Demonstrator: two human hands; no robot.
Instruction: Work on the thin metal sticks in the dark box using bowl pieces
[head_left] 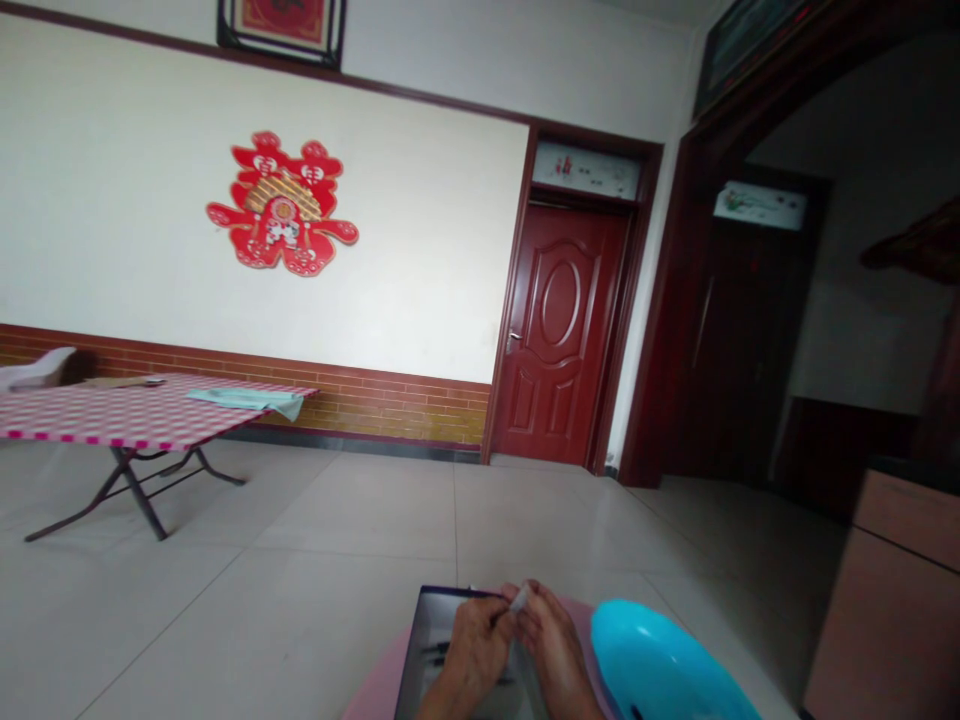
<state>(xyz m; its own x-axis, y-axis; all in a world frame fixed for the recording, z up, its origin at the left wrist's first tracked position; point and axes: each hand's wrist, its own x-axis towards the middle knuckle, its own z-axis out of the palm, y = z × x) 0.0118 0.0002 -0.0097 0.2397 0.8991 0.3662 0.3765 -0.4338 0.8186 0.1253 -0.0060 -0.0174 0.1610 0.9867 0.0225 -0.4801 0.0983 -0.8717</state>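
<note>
At the bottom of the view my left hand (474, 645) and my right hand (556, 650) meet over an open box (407, 668) with a dark rim and pale inside. Both are closed, fingertips together, on a thin whitish, see-through strip (520, 600), perhaps plastic; its exact kind cannot be made out. Part of it seems to hang down between the palms. Several slim black pen-like things (435, 650) lie in the box, partly hidden by my left hand. To the right of my right hand sits a bright blue plastic tray (637, 630), with a small dark thing at its lower edge.
Box and tray rest on a pink surface (375, 695). Across the tiled floor (300, 580), a folding table (127, 415) with a checked cover carries a pale green cloth (244, 398). A red door (559, 330) is at the back; a cabinet (892, 590) stands at right.
</note>
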